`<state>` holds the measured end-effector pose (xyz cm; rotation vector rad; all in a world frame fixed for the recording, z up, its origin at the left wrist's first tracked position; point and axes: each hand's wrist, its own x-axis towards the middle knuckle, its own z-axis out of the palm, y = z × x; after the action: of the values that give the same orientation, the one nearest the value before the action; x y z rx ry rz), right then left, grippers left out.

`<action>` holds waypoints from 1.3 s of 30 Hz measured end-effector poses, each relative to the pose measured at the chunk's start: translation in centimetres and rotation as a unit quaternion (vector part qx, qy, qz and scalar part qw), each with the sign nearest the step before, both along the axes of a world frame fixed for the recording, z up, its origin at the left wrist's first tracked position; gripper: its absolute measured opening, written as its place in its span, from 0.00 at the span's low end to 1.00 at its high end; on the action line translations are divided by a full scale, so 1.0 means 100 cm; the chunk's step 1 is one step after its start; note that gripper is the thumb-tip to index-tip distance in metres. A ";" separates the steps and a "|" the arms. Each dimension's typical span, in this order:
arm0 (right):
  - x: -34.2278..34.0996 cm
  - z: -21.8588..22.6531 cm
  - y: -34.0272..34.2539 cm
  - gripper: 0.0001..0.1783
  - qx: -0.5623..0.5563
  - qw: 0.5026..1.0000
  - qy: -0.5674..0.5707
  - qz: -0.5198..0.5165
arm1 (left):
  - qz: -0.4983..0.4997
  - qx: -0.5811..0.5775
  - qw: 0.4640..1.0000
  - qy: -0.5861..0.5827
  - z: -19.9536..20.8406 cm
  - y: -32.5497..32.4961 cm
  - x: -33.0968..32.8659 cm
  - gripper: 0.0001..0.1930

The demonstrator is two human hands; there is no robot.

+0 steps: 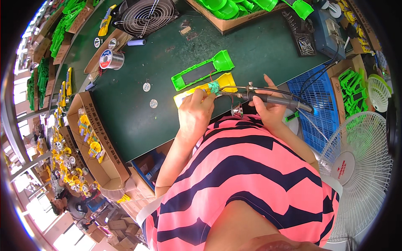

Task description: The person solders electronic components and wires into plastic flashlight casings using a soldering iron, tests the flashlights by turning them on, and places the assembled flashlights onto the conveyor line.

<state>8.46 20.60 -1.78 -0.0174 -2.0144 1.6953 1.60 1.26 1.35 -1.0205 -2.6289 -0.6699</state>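
Note:
My left hand (195, 109) is closed on a yellow plastic housing (228, 79) at the bench's near edge, fingertips close to a small green circuit board (214, 87) lying on it. In my right hand (269, 111) is a soldering iron (278, 100) with a dark handle and a thin feed tube clamped along it. Its tip end points left at the circuit board; whether it touches, I cannot tell. A small shiny reflector (237, 109) sits just below the iron. Beyond the yellow piece lies an open green plastic housing (224, 60).
A solder wire spool (111, 60) and black-grilled fan (146, 17) stand at the far left. A carton (115, 157) of yellow parts is at left. Green housings (224, 9) fill a box at the back. At right are a blue crate (312, 111) and a white fan (356, 167).

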 end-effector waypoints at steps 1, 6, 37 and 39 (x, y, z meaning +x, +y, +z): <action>0.000 -0.001 -0.001 0.08 -0.012 1.000 -0.009 0.002 | 0.000 0.000 1.000 0.001 0.000 0.000 0.000 0.09; 0.001 -0.005 -0.001 0.08 -0.058 0.998 -0.030 0.001 | 0.003 -0.001 1.000 -0.002 0.001 0.001 -0.001 0.09; -0.030 -0.017 0.060 0.11 0.033 0.988 0.074 -0.133 | 0.210 0.152 0.966 0.016 -0.018 -0.051 -0.013 0.17; -0.035 -0.022 0.065 0.11 0.047 0.982 0.052 -0.174 | 0.142 0.157 0.977 -0.016 -0.027 -0.053 0.001 0.20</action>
<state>4.93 27.08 -3.95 -0.2304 -1.8831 1.3547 1.68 -4.01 -1.33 -0.5353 -2.5137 -0.9941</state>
